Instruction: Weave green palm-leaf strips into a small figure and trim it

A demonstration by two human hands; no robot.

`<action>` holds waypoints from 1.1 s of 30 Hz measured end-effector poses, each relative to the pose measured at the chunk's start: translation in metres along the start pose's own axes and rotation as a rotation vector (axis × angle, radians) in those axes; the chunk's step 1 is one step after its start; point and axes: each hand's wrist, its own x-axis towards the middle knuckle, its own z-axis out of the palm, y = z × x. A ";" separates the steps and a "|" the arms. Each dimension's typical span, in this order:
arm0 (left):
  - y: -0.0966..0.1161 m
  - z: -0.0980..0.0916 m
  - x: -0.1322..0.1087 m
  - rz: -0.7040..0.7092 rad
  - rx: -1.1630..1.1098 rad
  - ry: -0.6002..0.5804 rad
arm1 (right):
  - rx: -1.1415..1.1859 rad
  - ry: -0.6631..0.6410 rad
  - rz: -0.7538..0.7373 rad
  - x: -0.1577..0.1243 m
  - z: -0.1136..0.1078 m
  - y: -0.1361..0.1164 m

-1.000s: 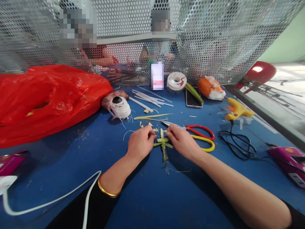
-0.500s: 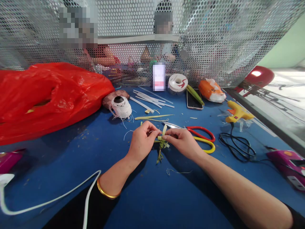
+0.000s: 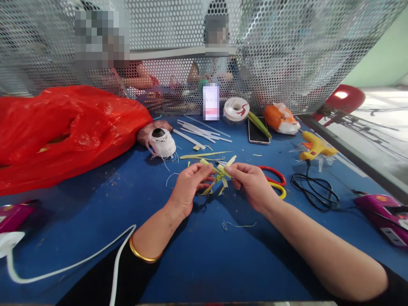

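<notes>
Knotted leaf strips [image 3: 219,175] sit pinched in both half-curled hands [image 3: 187,187].

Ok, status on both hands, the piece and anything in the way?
Left hand and right hand pinching leaf piece. Its knotted middle sits between them. Scissors close by, partly hidden behind right hand.

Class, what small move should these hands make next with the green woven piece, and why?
Probably the right hand should gently tighten the pale strip beside it while the left hand steadies the green woven piece: both hands hold it, and strip ends stick out around its knotted middle.
</notes>
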 end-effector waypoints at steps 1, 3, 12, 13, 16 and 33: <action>0.000 0.002 -0.001 -0.022 0.026 -0.020 | 0.011 0.014 -0.013 0.000 0.000 0.000; -0.001 0.006 -0.003 -0.029 0.061 -0.033 | 0.023 0.008 -0.015 -0.001 0.002 0.001; -0.004 0.007 -0.004 -0.055 -0.029 0.046 | -0.043 0.008 -0.072 -0.003 0.004 0.000; -0.004 0.007 -0.004 -0.079 -0.062 0.050 | -0.057 0.027 -0.081 -0.004 0.005 0.001; -0.005 0.009 -0.006 -0.129 -0.141 0.062 | -0.089 0.077 -0.131 -0.007 0.010 0.002; -0.007 0.009 -0.009 -0.102 -0.139 0.052 | -0.191 0.049 -0.183 -0.012 0.014 0.005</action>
